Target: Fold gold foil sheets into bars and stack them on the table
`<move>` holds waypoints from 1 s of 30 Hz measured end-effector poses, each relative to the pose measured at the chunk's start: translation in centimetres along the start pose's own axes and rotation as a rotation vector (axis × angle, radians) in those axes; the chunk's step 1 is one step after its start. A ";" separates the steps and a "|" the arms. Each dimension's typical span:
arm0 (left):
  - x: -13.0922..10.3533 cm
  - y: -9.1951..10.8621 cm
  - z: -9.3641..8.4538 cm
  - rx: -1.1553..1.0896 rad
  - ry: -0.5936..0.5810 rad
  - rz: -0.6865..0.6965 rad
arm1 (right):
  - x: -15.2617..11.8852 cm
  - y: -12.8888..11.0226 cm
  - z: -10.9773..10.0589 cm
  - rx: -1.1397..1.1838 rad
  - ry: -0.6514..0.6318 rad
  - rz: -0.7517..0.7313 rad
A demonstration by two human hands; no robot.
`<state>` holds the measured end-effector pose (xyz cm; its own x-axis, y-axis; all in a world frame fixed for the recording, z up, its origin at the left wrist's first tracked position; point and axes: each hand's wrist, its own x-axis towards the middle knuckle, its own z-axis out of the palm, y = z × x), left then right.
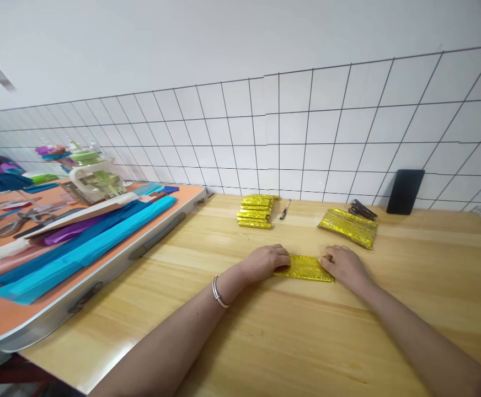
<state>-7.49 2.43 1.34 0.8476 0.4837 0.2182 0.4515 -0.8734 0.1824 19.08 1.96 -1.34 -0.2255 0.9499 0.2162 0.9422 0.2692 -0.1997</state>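
A flat gold foil sheet (304,268) lies on the wooden table in front of me. My left hand (266,261), with a silver bangle on its wrist, has its fingers curled over the sheet's left end. At the opposite end, my right hand (345,267) grips the upper right edge between bent fingers and thumb. The fingertips of both hands are partly hidden. Beyond the right hand rests a flat stack of gold foil sheets (348,227), with a dark stapler (362,209) at its back edge. Behind the left hand sit several narrow folded gold foil strips (255,211).
A pen (284,210) lies beside the strips. A black phone (405,192) leans on the tiled wall. To the left, an orange-topped table (100,264) bears blue crepe paper rolls (95,242), scissors (21,221) and a clear jug with green lid (95,179). The wooden table (265,353) extends towards me.
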 end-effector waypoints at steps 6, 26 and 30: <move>0.1 1.9 -0.7 0.095 -0.041 -0.189 | 0.1 -0.2 -0.2 0.001 -0.004 0.012; -0.7 6.0 2.8 0.164 -0.069 -0.155 | -0.1 0.0 -0.1 0.002 0.028 0.044; -0.7 6.4 2.8 0.161 -0.062 -0.177 | -0.1 0.4 0.1 -0.006 0.040 0.068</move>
<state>-4.38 -3.69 -0.36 0.7644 0.6301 0.1367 0.6290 -0.7753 0.0568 19.42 1.96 -1.54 -0.1510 0.9589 0.2404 0.9565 0.2032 -0.2096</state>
